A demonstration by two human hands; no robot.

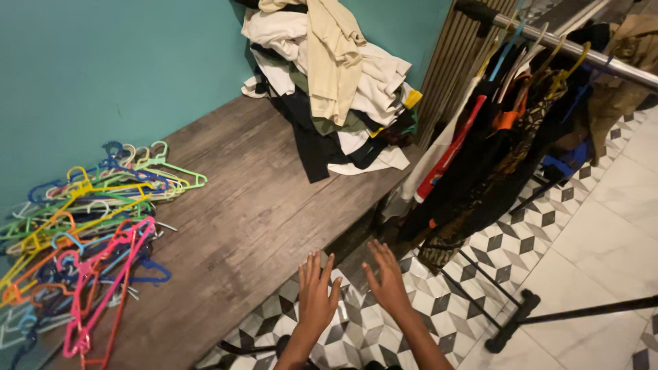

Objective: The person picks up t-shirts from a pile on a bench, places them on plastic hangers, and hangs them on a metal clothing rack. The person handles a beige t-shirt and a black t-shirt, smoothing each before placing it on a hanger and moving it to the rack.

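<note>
I see the wooden desk (240, 226) running from seven o'clock up to twelve, set against a teal wall (103, 68). At twelve o'clock on it sits a heap of folded and crumpled clothes (336, 82), cream and white on top, dark ones beneath, one black piece hanging over the desk's edge. At two o'clock a clothes rail (582, 55) carries dark garments on hangers, its black foot (510, 329) resting on the patterned tile floor (507, 247). At nine o'clock a spread of coloured plastic hangers (82, 240) lies on the desk, pink ones nearest me, green and blue further back.

My left hand (317, 294) and right hand (387, 281) are both at six o'clock, held out over the floor just off the desk's edge, fingers straight and spread, holding nothing and touching nothing. The clothes heap lies well ahead of them; the hangers are well off to the left.

My judgement: to work cleanly from here, I would take only the top garment, lifting with both hands so the heap does not slide off the edge.
</note>
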